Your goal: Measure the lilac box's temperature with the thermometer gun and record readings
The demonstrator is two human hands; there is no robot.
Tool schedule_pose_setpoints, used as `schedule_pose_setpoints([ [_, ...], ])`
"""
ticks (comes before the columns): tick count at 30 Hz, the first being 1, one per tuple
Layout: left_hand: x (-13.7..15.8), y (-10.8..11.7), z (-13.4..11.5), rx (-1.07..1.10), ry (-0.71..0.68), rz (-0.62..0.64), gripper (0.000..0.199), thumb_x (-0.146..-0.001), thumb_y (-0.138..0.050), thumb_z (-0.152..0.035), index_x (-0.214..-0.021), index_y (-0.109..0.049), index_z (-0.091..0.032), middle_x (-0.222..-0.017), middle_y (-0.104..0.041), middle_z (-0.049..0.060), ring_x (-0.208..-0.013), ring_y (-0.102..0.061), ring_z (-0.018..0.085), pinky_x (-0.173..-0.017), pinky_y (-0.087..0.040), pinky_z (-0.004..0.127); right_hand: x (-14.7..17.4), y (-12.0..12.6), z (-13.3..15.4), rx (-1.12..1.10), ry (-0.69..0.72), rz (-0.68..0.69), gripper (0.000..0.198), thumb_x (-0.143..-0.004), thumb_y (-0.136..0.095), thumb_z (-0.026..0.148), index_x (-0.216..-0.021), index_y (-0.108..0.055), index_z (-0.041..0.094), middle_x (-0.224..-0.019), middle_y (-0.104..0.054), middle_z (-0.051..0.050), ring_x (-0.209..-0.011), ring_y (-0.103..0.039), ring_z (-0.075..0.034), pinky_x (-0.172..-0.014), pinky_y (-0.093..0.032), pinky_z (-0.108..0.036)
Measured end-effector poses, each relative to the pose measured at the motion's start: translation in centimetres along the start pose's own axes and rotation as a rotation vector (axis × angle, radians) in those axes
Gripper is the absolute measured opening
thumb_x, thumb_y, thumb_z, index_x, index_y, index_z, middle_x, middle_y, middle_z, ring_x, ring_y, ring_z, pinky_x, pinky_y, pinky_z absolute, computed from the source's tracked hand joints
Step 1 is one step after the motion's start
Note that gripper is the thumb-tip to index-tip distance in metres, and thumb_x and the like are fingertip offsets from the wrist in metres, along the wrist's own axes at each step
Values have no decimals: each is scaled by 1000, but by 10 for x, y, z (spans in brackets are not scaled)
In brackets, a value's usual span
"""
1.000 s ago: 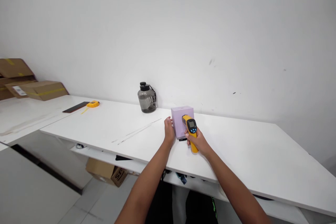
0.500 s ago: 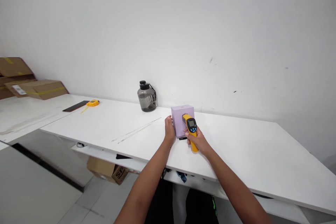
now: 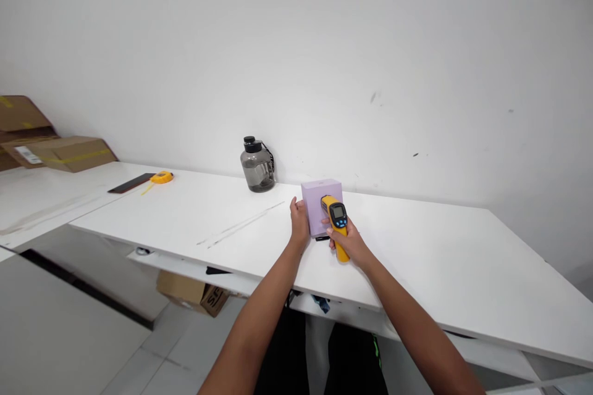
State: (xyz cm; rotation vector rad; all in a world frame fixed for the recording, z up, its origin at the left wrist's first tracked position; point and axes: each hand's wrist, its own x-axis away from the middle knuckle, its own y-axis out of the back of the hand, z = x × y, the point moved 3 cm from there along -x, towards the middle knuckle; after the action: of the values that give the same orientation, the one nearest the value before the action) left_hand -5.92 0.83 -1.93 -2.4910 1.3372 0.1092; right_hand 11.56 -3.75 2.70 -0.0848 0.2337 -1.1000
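Observation:
A light purple box (image 3: 314,210) stands upright on the white table. My right hand (image 3: 351,242) is wrapped round the handle of a yellow and black infrared thermometer (image 3: 338,215), its small screen and blue buttons facing me. The thermometer's nose points at the front of the box, very close to it; whether they touch I cannot tell. On the box's left side is my left hand (image 3: 299,223), upright with fingers stretched out and slightly apart, the palm against or just beside the box. A small black object (image 3: 321,238) lies at the foot of the box, partly hidden.
A dark translucent water jug (image 3: 257,166) stands by the wall, left of the box. Farther left lie a yellow tape measure (image 3: 162,178) and a dark flat strip (image 3: 131,183). Cardboard boxes (image 3: 74,153) are stacked at the far left. Another carton (image 3: 189,291) sits below the tabletop.
The view has shifted slightly, so things sit a little higher. My left fingers have loosened a bit from the box's side. The thermometer stays pointed at the box.

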Motion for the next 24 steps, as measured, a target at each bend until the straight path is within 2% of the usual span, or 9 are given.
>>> schedule_pose_setpoints([
  [4, 1, -2, 1, -8, -5, 27, 88, -83, -50, -78, -149, -30, -23, -142, -49, 14, -133, -50, 27, -110, -41, 40, 0, 0, 0, -2, 3, -4, 46, -72, -79, 41, -108, -56, 24, -124, -68, -8, -53, -58, -8, -54, -51, -30],
  [10, 8, -7, -9, -42, -53, 66, 93, -72, -75, -65, -145, -34, -22, -143, -48, 16, -135, -48, 30, -108, -44, 42, -1, 1, -2, -30, 32, -54, 48, -70, -80, 44, -107, -58, 23, -124, -68, -8, -54, -59, -9, -53, -51, -30],
  [13, 10, -7, -14, -64, -36, 44, 88, -73, -78, -59, -142, -38, -22, -142, -49, 17, -134, -49, 29, -108, -45, 42, -3, 4, 1, -91, 105, -168, 46, -69, -81, 44, -104, -60, 22, -117, -70, -7, -53, -59, -10, -53, -51, -31],
  [17, 13, -6, -17, -96, -31, 10, 82, -75, -78, -53, -141, -38, -25, -143, -52, 15, -130, -53, 28, -107, -46, 43, -6, 18, 8, -279, 187, -370, 46, -68, -80, 49, -99, -59, 21, -98, -74, -3, -52, -59, -11, -51, -50, -29],
  [21, 14, -3, -20, -239, -83, -65, 81, -72, -82, -50, -138, -41, -27, -146, -49, 13, -133, -51, 28, -111, -43, 45, -13, 38, 10, -454, 141, -578, 47, -65, -79, 50, -94, -54, 22, -85, -72, 2, -47, -58, -10, -47, -48, -25],
  [24, 13, -1, -23, -276, -108, -120, 88, -71, -83, -46, -142, -35, -25, -151, -43, 14, -139, -45, 29, -115, -40, 46, -17, 51, 6, -519, 72, -681, 39, -69, -75, 46, -90, -52, 22, -79, -70, 4, -46, -56, -9, -46, -48, -24],
])
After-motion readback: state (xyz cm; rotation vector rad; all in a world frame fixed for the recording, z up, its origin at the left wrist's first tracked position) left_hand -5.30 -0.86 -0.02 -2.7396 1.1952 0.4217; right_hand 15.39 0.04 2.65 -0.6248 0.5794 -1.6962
